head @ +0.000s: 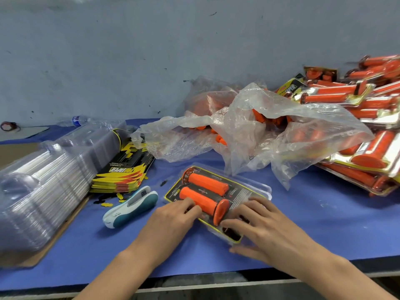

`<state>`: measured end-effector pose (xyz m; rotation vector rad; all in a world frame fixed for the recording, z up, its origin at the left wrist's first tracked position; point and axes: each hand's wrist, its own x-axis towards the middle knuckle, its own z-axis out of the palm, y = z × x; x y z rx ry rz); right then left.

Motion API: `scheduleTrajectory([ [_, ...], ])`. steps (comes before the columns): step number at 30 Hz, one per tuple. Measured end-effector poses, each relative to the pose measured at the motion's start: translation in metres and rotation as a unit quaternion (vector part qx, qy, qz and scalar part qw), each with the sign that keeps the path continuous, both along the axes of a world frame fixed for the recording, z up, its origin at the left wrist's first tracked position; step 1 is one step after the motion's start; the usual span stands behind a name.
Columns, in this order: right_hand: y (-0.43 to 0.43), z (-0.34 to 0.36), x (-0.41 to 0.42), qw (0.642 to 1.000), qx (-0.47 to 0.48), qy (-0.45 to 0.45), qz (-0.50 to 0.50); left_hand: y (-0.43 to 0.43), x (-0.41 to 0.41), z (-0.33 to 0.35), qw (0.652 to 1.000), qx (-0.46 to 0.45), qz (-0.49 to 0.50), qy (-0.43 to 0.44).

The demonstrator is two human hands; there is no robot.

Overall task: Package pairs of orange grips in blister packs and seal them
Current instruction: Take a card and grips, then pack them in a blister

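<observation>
Leftmost, a big stack of clear blister shells (43, 191) lies on the blue table cover (324, 224); behind it, far against the wall, a water bottle (75, 120) lies flat; just right of the shells is a stack of yellow and black printed cards (123, 169), and near to it a white and teal stapler (132, 205) rests on the cover. Right of the stapler, in the near middle of the table, lies the blister pack (257, 190), turned at an angle, with a printed card inside; two grips sit in it side by side, the far grip (207, 184) and the near grip (201, 202), whose flange points to the near right. The left hand (173, 221) rests with relaxed fingers on the left end of the near grip and clasps nothing; the right hand (266, 228) lies spread and flat on the right end of the pack, pressing it, also grasping nothing; its thumb is at the near edge, and whether it goes under I cannot tell. Farther right, a crumpled plastic bag (281, 131) holds loose orange grips (259, 116); at the far right is a pile of finished packs (368, 105).
</observation>
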<state>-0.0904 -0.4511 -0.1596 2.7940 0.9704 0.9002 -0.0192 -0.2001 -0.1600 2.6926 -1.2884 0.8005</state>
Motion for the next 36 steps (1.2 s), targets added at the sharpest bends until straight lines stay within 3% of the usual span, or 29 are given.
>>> scheduleTrajectory([
  [11,-0.015,0.002,-0.002,0.994,0.007,0.04,-0.105,0.002,0.001,0.004,0.996,-0.028,-0.075,-0.044],
  [18,0.007,-0.003,-0.009,0.995,0.011,-0.031,-0.092,-0.013,-0.009,-0.001,0.991,-0.026,-0.104,-0.081],
  [27,-0.033,0.005,0.0,0.981,0.043,-0.013,-0.191,0.018,0.004,0.006,0.993,-0.031,-0.082,-0.075],
  [31,0.009,-0.002,-0.005,0.99,0.045,-0.04,-0.128,0.001,-0.012,0.003,0.984,-0.047,-0.138,-0.099],
  [36,0.022,-0.002,-0.015,0.995,0.056,0.023,-0.078,0.003,-0.014,-0.007,0.978,-0.039,-0.189,-0.072],
])
